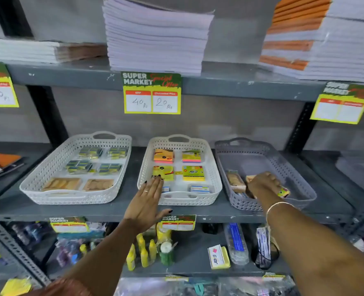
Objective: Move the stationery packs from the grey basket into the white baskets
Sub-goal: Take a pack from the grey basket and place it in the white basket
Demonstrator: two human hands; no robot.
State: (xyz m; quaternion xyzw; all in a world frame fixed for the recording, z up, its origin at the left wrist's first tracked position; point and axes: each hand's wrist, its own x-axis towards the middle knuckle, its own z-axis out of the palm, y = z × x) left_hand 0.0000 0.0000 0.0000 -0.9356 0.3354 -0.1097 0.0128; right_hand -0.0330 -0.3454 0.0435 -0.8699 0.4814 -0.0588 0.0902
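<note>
Three baskets sit on the shelf [112, 210]. The right hand [262, 184] reaches into the grey basket [300, 180] at right, over packs. The left hand [149, 199], fingers spread, lies over the near rim of the middle white basket [215, 178].

Above the middle shelf [104, 210] I see a tall stack of white paper [155, 37], orange-edged notebooks [317, 45] to its right, a yellow price tag [151, 93] reading 40 and 20, while below stand yellow glue bottles [141, 251] beside an eraser pack [218, 257].
</note>
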